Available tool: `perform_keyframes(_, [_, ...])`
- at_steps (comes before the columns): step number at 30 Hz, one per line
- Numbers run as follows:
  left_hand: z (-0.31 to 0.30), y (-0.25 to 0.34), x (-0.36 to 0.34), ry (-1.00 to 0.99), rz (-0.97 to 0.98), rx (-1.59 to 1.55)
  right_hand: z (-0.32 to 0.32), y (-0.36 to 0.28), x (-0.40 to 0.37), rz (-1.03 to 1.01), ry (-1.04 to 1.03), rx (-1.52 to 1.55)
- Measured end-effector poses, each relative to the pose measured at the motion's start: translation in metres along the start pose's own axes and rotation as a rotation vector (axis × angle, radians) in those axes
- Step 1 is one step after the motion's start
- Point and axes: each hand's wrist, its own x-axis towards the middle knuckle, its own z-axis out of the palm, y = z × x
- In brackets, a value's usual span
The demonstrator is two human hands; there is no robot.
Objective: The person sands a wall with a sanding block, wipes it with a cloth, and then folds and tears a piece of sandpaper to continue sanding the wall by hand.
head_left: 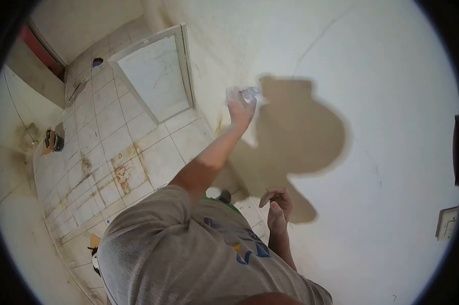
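Observation:
My left hand (241, 108) reaches out on a stretched arm to the white wall (392, 101). Its fingers are bent and closed around a small, pale, blurred thing (248, 93) at the wall's surface; what it is I cannot make out. Whitish dust seems to cover the fingers. Lower down, my right hand (278, 206) hovers in front of my chest, near the wall. Its fingers curl loosely, with a gap between them and the thumb, and nothing shows in it. A large shadow of my head and arm falls on the wall.
A white framed panel (153, 71) leans by the wall at the upper left. Stained floor tiles (133, 127) spread below. A dark container (56, 141) stands by the far-left wall. At the right are a light switch (447, 223) and a dark wall-mounted object (458, 150).

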Motion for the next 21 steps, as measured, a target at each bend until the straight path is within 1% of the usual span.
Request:
perform_keyframes(2, [-0.010, -0.001, -0.014, -0.032, 0.001, -0.047, -0.014, 0.002, -0.007, -0.017, -0.013, 0.014])
perform_keyframes(3, [-0.018, 0.000, -0.022, -0.051, -0.001, -0.072, -0.021, 0.001, -0.010, 0.010, -0.026, -0.031])
perform_keyframes(6, [-0.053, -0.004, -0.064, -0.418, -0.496, -0.571, -0.034, -0.004, -0.003, 0.052, -0.064, -0.160])
perform_keyframes(9, [-0.110, 0.016, -0.067, -0.661, -0.709, -0.781, -0.036, 0.003, 0.005, 0.096, -0.029, -0.102])
perform_keyframes(11, [-0.145, 0.026, -0.070, -0.721, -0.718, -0.524, -0.033, 0.016, 0.005, 0.148, -0.035, -0.051])
perform_keyframes(12, [-0.149, 0.025, -0.056, -0.743, -0.696, -0.403, -0.030, 0.026, 0.018, 0.150, -0.045, -0.027])
perform_keyframes(13, [-0.150, 0.020, -0.039, -0.775, -0.649, -0.473, -0.026, 0.036, 0.035, 0.119, -0.081, -0.101])
perform_keyframes(15, [-0.177, 0.014, -0.034, -0.831, -0.629, -0.591, -0.014, 0.051, 0.042, 0.129, -0.152, -0.249])
perform_keyframes(16, [-0.185, 0.017, -0.024, -0.789, -0.693, -0.634, 0.002, 0.039, 0.053, 0.126, -0.200, -0.307])
perform_keyframes(19, [-0.205, 0.026, 0.006, -0.768, -0.745, -0.635, 0.048, 0.034, 0.081, -0.173, -0.262, -0.494])
perform_keyframes(21, [-0.218, 0.021, 0.021, -0.791, -0.800, -0.673, 0.090, 0.018, 0.101, -0.402, -0.243, -0.709])
